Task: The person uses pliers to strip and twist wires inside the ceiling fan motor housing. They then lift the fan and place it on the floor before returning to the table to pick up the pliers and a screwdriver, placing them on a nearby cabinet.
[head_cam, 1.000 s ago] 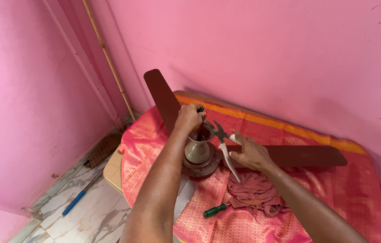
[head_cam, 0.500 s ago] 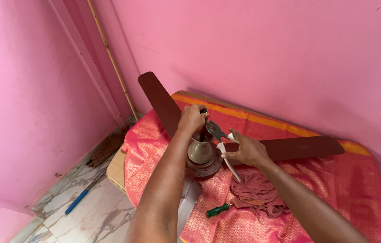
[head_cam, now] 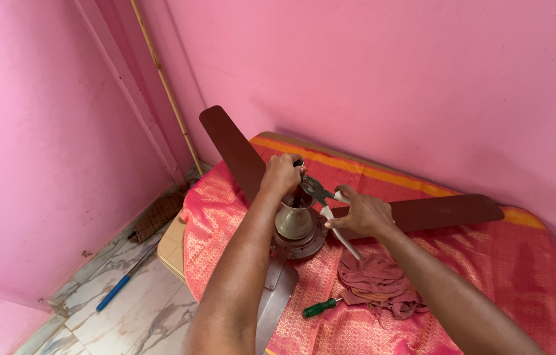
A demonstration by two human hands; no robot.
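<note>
Brown-bladed ceiling fan (head_cam: 422,212) lies mid-surface on pink cloth, left hand (head_cam: 282,173) clenched on the rod top above the metal cup (head_cam: 294,220), right hand (head_cam: 364,212) at three o'clock squeezing pliers (head_cam: 328,204); steadying the rod likely prevents slipping.

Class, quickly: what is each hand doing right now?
Left hand: closed around the top of the ceiling fan's down-rod.
Right hand: closed on the white-handled pliers, their nose at the rod top.
</note>
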